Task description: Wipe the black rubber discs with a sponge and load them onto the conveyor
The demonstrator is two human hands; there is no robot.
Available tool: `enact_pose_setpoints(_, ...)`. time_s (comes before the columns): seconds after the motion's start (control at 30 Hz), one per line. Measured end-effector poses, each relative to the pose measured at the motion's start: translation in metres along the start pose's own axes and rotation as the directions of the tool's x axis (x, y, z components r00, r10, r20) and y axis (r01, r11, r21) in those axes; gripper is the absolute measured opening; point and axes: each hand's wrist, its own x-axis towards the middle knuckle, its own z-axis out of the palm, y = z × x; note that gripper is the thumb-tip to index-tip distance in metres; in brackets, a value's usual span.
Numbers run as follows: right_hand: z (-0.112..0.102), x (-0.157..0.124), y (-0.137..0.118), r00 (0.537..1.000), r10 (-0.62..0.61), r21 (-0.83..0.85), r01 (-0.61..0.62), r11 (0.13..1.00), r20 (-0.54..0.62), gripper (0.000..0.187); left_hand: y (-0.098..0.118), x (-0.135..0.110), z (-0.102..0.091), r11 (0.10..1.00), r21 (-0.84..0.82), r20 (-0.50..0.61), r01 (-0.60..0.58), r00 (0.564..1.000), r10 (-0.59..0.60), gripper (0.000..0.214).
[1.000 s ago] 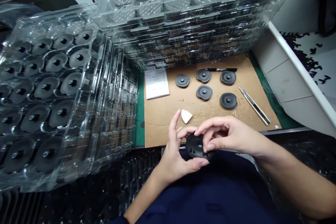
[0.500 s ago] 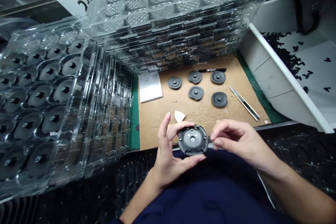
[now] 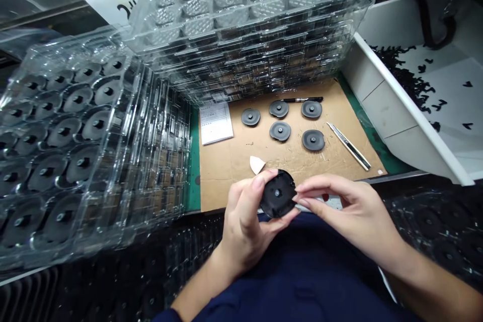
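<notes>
My left hand (image 3: 245,211) grips a black round plastic disc (image 3: 278,200) by its rim, thumb at the upper left and fingers underneath. A small metallic centre shows on the disc's face. At its right edge the thumb and forefinger of my right hand (image 3: 339,206) are pinched together, touching or nearly touching the rim. Whatever those fingertips hold, if anything, is too small to make out. Beyond the hands, several similar dark discs (image 3: 279,131) lie apart on a cardboard sheet (image 3: 226,176). Just above my left hand rests a small white pointed piece (image 3: 257,164).
Stacked clear trays (image 3: 241,45) stand at the back, and another stack (image 3: 60,136) with dark discs fills the left. A utility knife (image 3: 349,146), a pen (image 3: 302,99) and a paper booklet (image 3: 216,124) lie on the cardboard. A white bin (image 3: 411,105) with small black pieces stands right.
My left hand has turned the disc, so a darker face now shows. My right fingers have moved left, from beside the disc to its right edge, and closed into a tighter pinch.
</notes>
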Motion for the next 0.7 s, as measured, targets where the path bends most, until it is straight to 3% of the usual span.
enact_pose_setpoints(0.2, 0.0, 0.002, 0.001, 0.998, 0.054, 0.032, -0.054, 0.998, 0.025, 0.014, -0.006, 0.001, 0.005, 0.952, 0.222, -0.011, -0.212, 0.976, 0.22, 0.108)
enact_pose_setpoints(0.33, 0.001, 0.003, 0.008, 0.988, 0.144, 0.212, -0.152, 0.965, 0.051, 0.021, -0.007, -0.001, 0.008, 0.967, 0.181, -0.015, -0.18, 0.983, 0.185, 0.108)
enact_pose_setpoints(0.43, 0.002, 0.0, 0.013, 0.99, 0.141, 0.249, -0.144, 0.958, 0.028, 0.016, -0.007, -0.002, 0.01, 0.985, 0.1, -0.02, -0.14, 0.99, 0.143, 0.112)
enact_pose_setpoints(0.57, 0.0, -0.007, 0.017, 0.993, 0.107, 0.217, -0.095, 0.972, -0.044, 0.005, -0.007, -0.001, 0.011, 0.999, -0.027, -0.019, -0.034, 0.999, 0.034, 0.113)
enact_pose_setpoints(0.7, -0.007, -0.01, 0.025, 0.991, -0.026, -0.01, 0.025, 1.0, -0.135, 0.019, -0.006, -0.002, 0.011, 0.989, -0.135, 0.018, 0.063, 0.998, -0.061, 0.113)
